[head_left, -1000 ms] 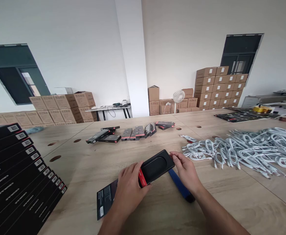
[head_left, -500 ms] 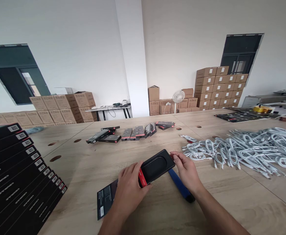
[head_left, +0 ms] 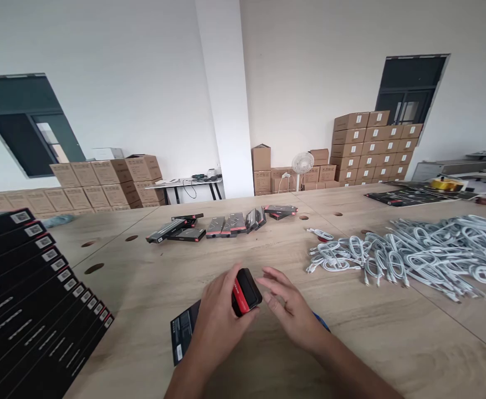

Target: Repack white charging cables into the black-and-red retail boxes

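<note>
My left hand [head_left: 220, 316] is wrapped round a black and red box [head_left: 243, 293], from whose right end a short length of black tray [head_left: 251, 287] sticks out. Just right of the tray, my right hand [head_left: 290, 307] has its fingers apart and holds nothing. A dark printed card or box [head_left: 181, 335] lies partly hidden under my left hand and forearm. Most of a blue item [head_left: 321, 321] on the table is covered by my right hand and wrist.
Stacked black boxes [head_left: 26, 310] stand at the left. Several small packaged boxes [head_left: 230, 224] lie across the table's middle. Coiled white cables [head_left: 413, 255] spread over the right side. Black printed sheets [head_left: 409, 197] and yellow tape [head_left: 446, 184] lie farther back right.
The black tray has slid into the box, leaving only its end showing. My right hand has let go of it and moved left, its fingers spread.
</note>
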A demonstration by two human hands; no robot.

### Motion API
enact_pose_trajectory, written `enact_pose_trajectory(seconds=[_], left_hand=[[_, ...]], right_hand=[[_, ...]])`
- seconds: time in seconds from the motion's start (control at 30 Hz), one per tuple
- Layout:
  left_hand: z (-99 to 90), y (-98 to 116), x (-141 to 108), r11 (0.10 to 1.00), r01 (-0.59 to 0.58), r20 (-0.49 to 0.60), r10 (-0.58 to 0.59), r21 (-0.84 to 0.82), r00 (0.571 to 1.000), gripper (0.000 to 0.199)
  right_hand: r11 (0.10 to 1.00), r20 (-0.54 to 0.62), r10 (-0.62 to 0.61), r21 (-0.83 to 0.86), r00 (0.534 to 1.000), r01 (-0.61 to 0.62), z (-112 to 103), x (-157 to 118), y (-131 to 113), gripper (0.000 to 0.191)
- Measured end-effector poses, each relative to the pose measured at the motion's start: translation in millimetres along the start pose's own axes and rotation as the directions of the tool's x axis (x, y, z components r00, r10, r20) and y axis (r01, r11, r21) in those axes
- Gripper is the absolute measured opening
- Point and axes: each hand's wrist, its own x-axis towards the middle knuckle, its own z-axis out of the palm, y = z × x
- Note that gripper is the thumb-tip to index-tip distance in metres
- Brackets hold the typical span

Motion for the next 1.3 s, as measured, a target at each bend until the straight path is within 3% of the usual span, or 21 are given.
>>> enact_pose_trajectory(seconds=[0.13,0.3,0.5,0.6,0.7,0.77,0.97,1.1,1.2,1.3], left_hand=[[-4.0,6,-1,0.995,-0.088,0.078,0.092,-0.055,0.993,0.087],[-9.8,11,-2,0.98,-0.158,0.126,0.173,-0.124,0.977,0.087],[-16.1,15,-4,0.972,-0.182,0.171,0.207,-0.15,0.963,0.068],[-15.4,15,-4,0.973,-0.188,0.122,0.204,-0.132,0.971,0.053],[-13.0,15,-5,0.973,-0.176,0.046,0.184,-0.152,0.982,0.041],[-11.0,16,-6,0.972,-0.156,0.008,0.16,-0.175,0.987,0.033],[-8.0,25,-3,0.969,-0.079,-0.083,0.061,-0.236,0.995,0.032],[-11.2,30,-1,0.904,0.049,-0.21,-0.152,-0.425,0.966,0.033],[-9.8,34,-5,0.786,0.136,-0.171,-0.294,-0.603,0.94,0.044],[-2.7,39,-11,0.716,0.152,-0.086,-0.285,-0.681,0.955,0.055]], right_hand=[[0.969,-0.001,0.085,0.231,0.996,-0.083,-4,5,-1,0.041],[0.851,0.145,0.189,0.469,0.971,-0.236,-6,9,-16,0.033],[0.698,0.247,0.268,0.617,0.931,-0.364,-4,9,-25,0.038],[0.782,0.193,0.208,0.555,0.959,-0.282,-5,9,-23,0.038],[0.906,0.058,0.13,0.398,0.99,-0.142,-7,9,-23,0.033],[0.939,-0.01,0.101,0.331,0.995,-0.092,-8,9,-25,0.031],[0.935,-0.124,0.105,0.351,0.987,-0.055,-2,9,-27,0.027],[0.923,-0.066,0.111,0.377,0.992,-0.078,5,2,-30,0.027],[0.973,-0.018,0.052,0.227,0.999,-0.046,13,-8,-35,0.033],[0.995,-0.076,-0.043,0.086,0.996,0.05,20,-15,-40,0.046]])
